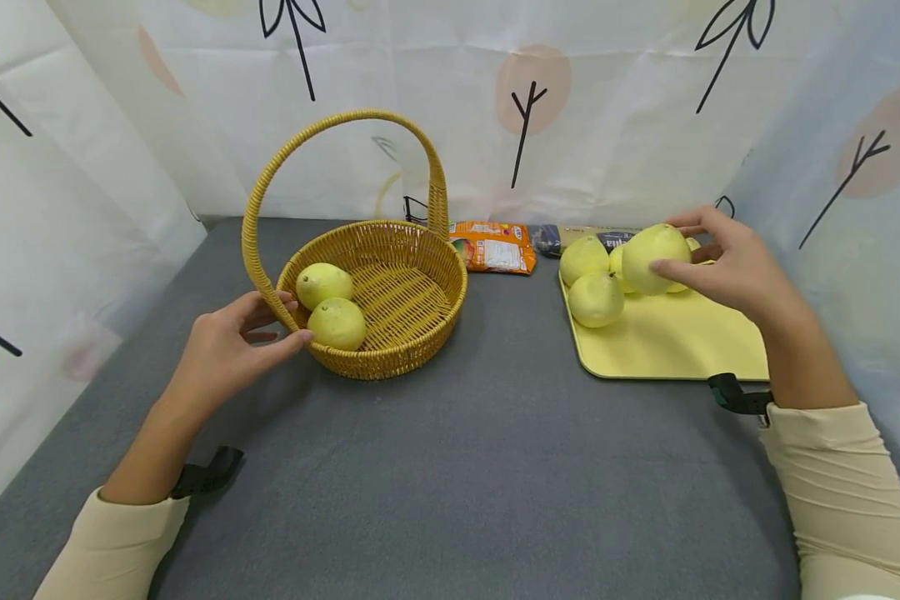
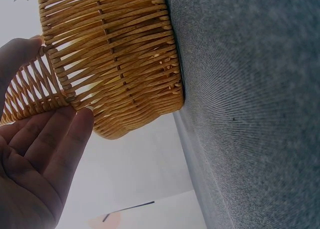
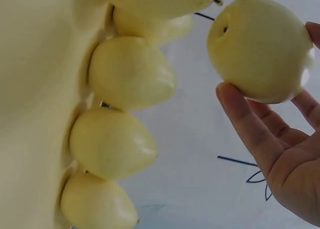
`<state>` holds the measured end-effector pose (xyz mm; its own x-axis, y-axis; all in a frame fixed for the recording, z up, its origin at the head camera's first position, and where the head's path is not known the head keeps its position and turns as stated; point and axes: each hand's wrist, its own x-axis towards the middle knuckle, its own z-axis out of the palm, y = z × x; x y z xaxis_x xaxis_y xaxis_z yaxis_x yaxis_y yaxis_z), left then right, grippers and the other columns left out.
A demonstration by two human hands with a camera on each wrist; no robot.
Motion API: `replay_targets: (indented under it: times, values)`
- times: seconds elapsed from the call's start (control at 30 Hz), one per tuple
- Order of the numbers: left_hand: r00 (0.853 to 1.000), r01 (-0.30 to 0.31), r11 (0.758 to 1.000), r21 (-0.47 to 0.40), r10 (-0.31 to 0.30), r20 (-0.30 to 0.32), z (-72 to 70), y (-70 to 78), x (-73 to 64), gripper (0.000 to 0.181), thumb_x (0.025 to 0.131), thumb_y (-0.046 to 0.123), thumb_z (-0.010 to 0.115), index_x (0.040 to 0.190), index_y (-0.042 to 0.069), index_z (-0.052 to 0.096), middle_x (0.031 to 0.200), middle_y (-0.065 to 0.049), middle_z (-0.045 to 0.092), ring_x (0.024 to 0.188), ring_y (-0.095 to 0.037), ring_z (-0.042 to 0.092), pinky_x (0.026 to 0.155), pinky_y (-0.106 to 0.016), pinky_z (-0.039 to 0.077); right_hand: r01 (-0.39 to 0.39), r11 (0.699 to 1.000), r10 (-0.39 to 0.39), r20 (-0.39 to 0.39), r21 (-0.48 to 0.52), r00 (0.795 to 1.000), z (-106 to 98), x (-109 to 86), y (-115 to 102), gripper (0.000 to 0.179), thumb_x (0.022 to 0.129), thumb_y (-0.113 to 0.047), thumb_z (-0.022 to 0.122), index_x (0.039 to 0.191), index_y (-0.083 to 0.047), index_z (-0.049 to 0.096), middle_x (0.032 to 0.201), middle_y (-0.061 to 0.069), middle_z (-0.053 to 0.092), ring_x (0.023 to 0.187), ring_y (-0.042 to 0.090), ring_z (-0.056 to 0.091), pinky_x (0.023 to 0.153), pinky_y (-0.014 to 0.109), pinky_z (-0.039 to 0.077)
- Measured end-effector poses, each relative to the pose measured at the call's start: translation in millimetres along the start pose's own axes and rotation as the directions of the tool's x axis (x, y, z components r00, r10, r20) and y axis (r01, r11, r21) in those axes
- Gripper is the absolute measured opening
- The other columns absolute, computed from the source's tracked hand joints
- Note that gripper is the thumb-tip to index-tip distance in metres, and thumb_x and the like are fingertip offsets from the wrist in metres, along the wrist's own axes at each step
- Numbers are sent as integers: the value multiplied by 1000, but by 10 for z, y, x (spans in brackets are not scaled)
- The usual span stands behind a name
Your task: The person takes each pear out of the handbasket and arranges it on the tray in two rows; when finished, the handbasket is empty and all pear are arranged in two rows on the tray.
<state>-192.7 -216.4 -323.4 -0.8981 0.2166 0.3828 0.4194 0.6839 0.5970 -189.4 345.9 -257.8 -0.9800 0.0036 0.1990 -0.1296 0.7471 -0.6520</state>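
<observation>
A yellow wicker basket [image 1: 390,363] with a tall arched handle stands on the left, two pale yellow-green pears [image 1: 337,325] against its left inner wall. My left hand [image 1: 228,343] grips the basket's left side where the handle meets the rim. In the left wrist view, the thumb and fingers [image 2: 65,144] pinch the weave there. On the right, my right hand [image 1: 746,271] holds a pear [image 1: 656,257] between thumb and fingers, raised above a yellow tray [image 1: 667,346]. Several more pears [image 3: 112,141] sit in a row on the tray, apart from the held one.
An orange packet [image 1: 493,247] lies behind, between basket and tray. Beside it a dark and tan package [image 1: 570,237] lies partly behind the pears. Grey cloth [image 1: 450,467] covers the table, and a patterned white curtain [image 1: 607,108] hangs along the back and sides.
</observation>
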Motion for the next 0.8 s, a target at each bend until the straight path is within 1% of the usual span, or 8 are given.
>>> replay_targets:
  times: [0.07, 0.17, 0.23, 0.3, 0.47, 0.57, 0.67, 0.8]
  values:
    - [1000, 2, 1000, -1, -2, 1, 2, 0, 1, 45, 84, 31, 84, 120, 8, 68, 114, -5, 71, 98, -21, 68, 79, -18, 58, -40, 997, 44, 47, -66, 998, -18, 19, 41, 58, 91, -38, 76, 137, -14, 51, 134, 7, 48, 93, 7, 62, 69, 24, 50]
    - [1000, 6, 1000, -2, -6, 3, 6, -2, 0, 46, 84, 32, 84, 120, 9, 67, 114, -6, 71, 98, -21, 68, 79, -17, 58, -77, 991, 92, 144, -106, 985, -25, 56, 120, 64, 93, -40, 73, 141, -10, 45, 142, 16, 43, 107, 28, 62, 80, 39, 51]
    - [1000, 7, 1000, -5, -7, 7, 8, -3, -1, 46, 84, 32, 83, 121, 9, 67, 114, -6, 71, 99, -21, 68, 79, -19, 58, -84, 991, 104, 203, -106, 974, -11, 81, 171, 65, 94, -38, 72, 142, -7, 42, 143, 22, 39, 115, 42, 57, 85, 49, 49]
    - [1000, 6, 1000, -4, -6, 7, 9, -4, -1, 46, 85, 33, 83, 121, 9, 67, 114, -6, 71, 99, -21, 68, 79, -21, 59, -85, 992, 106, 253, -95, 961, 5, 104, 222, 64, 95, -33, 72, 141, -3, 38, 143, 28, 36, 117, 51, 53, 89, 56, 48]
    - [1000, -3, 1000, -3, 3, 4, 6, -6, 0, 46, 85, 32, 83, 121, 9, 67, 114, -5, 71, 99, -21, 69, 79, -20, 58, -70, 992, 98, 307, -102, 947, 45, 144, 311, 61, 94, -26, 73, 135, 1, 37, 138, 32, 37, 114, 56, 53, 88, 59, 50]
    - [1000, 0, 1000, -4, 0, 3, 5, -8, 3, 46, 84, 31, 84, 121, 9, 67, 114, -6, 71, 99, -22, 69, 78, -18, 58, -60, 993, 91, 316, -105, 945, 62, 158, 349, 59, 92, -22, 75, 131, 3, 38, 135, 32, 38, 111, 52, 56, 86, 53, 51]
    - [1000, 2, 1000, -4, -2, 3, 4, -10, 5, 46, 84, 32, 84, 121, 9, 67, 114, -6, 71, 99, -22, 69, 78, -17, 57, -52, 993, 83, 320, -102, 944, 88, 168, 371, 56, 91, -18, 76, 126, 3, 39, 133, 31, 40, 111, 47, 54, 83, 47, 51]
    - [1000, -2, 1000, -7, 2, 0, 4, -11, 5, 45, 84, 31, 84, 120, 9, 67, 114, -6, 71, 98, -21, 69, 77, -11, 56, -43, 995, 70, 353, -85, 933, 121, 189, 410, 55, 90, -15, 76, 124, 5, 37, 131, 33, 39, 115, 49, 48, 84, 49, 51]
